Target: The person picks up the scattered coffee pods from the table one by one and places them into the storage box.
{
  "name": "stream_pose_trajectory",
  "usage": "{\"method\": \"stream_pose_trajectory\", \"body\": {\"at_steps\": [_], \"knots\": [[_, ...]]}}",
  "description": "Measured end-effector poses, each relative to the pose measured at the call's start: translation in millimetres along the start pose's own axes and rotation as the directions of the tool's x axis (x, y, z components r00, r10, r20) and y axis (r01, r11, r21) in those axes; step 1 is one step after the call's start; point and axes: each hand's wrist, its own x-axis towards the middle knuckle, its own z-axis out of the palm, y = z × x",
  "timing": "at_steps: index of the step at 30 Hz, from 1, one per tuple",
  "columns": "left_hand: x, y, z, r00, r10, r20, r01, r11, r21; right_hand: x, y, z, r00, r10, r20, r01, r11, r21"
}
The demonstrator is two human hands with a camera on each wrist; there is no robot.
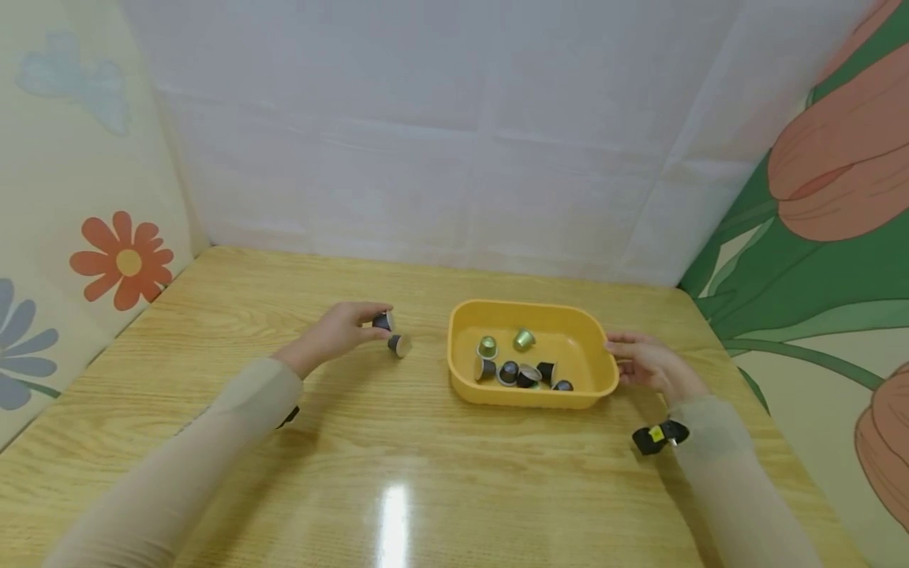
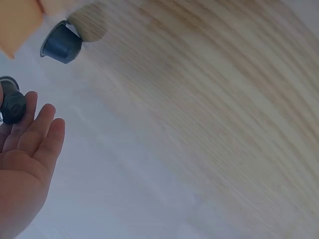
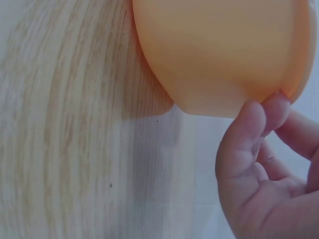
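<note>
My left hand (image 1: pixel 339 331) pinches a dark coffee capsule (image 1: pixel 383 320) between thumb and fingers; in the left wrist view that capsule (image 2: pixel 14 102) shows at the left edge. Just beside it, a second dark capsule (image 1: pixel 399 345) lies on its side on the table, its pale lid facing right. To the right stands a yellow plastic basket (image 1: pixel 525 398) with two green capsules (image 1: pixel 524 340) and several dark ones inside. My right hand (image 1: pixel 652 364) holds the basket's right end, its curled fingertips against the wall and rim in the right wrist view.
The wooden table (image 1: pixel 341 481) carries everything. A white cloth sheet (image 1: pixel 426 142) hangs along its back edge. Printed flower panels border it at the left (image 1: pixel 64 237) and right (image 1: pixel 817 315).
</note>
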Motion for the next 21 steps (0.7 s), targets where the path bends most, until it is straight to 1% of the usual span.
{"method": "stream_pose_trajectory", "body": {"at_steps": [11,17,21], "knots": [[3.9,12.6,8.3,0.999,0.04,-0.003,-0.04,0.999,0.017,-0.8,-0.5,0.5,1.0,0.007,-0.009,-0.007,1.0,-0.003],[4.9,18.0,13.1,0.999,0.05,-0.002,-0.05,0.998,0.03,-0.6,0.1,0.9,1.0,-0.001,0.001,0.001,1.0,0.003],[5.3,23.3,17.2,0.999,0.044,0.008,-0.044,0.999,0.015,-0.3,-0.1,0.6,1.0,-0.002,0.001,0.002,1.0,0.002]]}}
